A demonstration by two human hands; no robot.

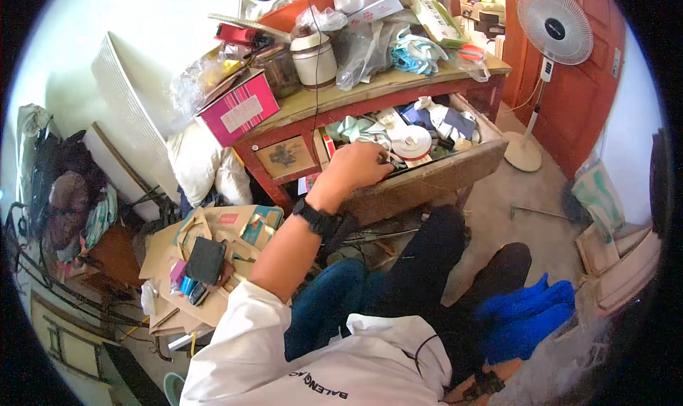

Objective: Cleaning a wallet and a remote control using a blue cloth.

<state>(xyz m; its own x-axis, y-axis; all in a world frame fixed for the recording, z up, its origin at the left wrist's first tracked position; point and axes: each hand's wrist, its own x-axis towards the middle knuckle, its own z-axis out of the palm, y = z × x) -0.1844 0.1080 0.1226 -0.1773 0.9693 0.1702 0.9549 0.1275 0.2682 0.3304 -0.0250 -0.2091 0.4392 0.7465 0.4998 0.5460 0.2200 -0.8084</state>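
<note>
My left hand [356, 166], with a black watch [315, 219] on its wrist, reaches over the front edge of an open wooden drawer [434, 185]. Its fingers curl down among the drawer's contents; whatever they grip is hidden. Right beside the fingertips lies a white round roll [411, 142]. Crumpled pale green cloth [359, 129] and a dark blue and white bundle [452, 121] fill the drawer around it. At the lower right, a bright blue cloth-like thing [526, 321] with finger-like ends covers my right hand. Only bare skin near the dark-banded right wrist shows.
Above the drawer, the desk top [398, 86] carries a lidded white jar [313, 59], plastic bags and a pink box [240, 109]. Flattened cardboard [163, 310] with a black wallet-like item [206, 259] lies at left. A standing fan [553, 28] is by the red door [594, 86].
</note>
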